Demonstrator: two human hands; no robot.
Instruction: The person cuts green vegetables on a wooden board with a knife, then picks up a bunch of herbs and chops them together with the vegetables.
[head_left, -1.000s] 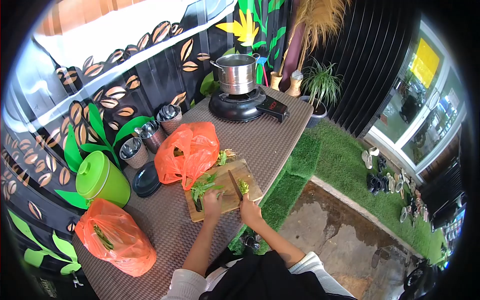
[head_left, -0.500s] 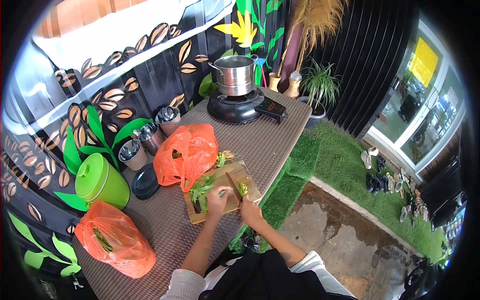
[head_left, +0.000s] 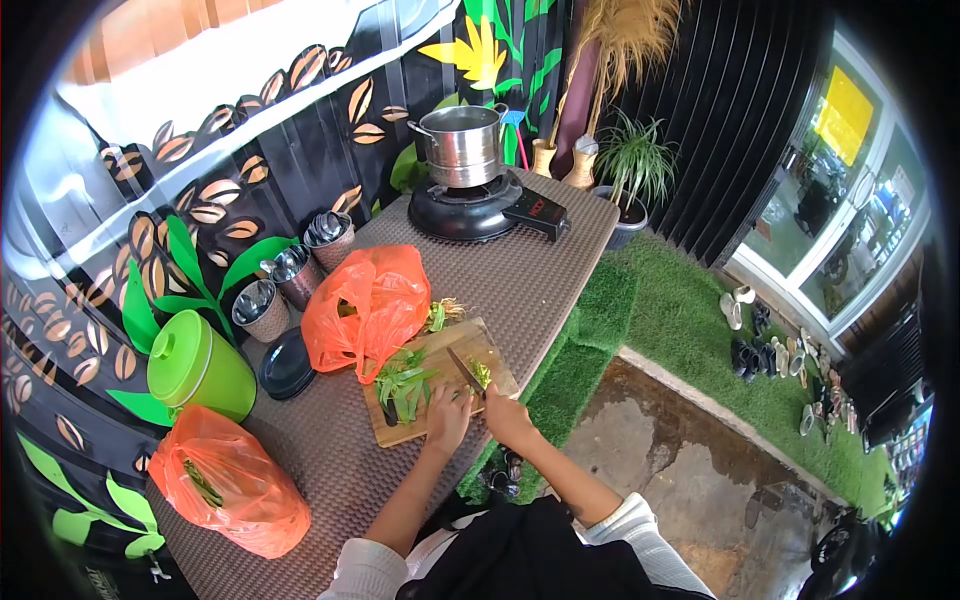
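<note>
Right hand (head_left: 508,418) clamps the knife (head_left: 463,369); left hand (head_left: 447,418) — grip unclear — pins greens (head_left: 405,385) right beside it, where a slip could cut fingers.

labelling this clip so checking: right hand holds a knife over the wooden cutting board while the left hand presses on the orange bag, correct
Not quite. The head view shows the left hand on the cutting board beside the greens, apart from the orange bag. The right hand does hold the knife over that board.
</note>
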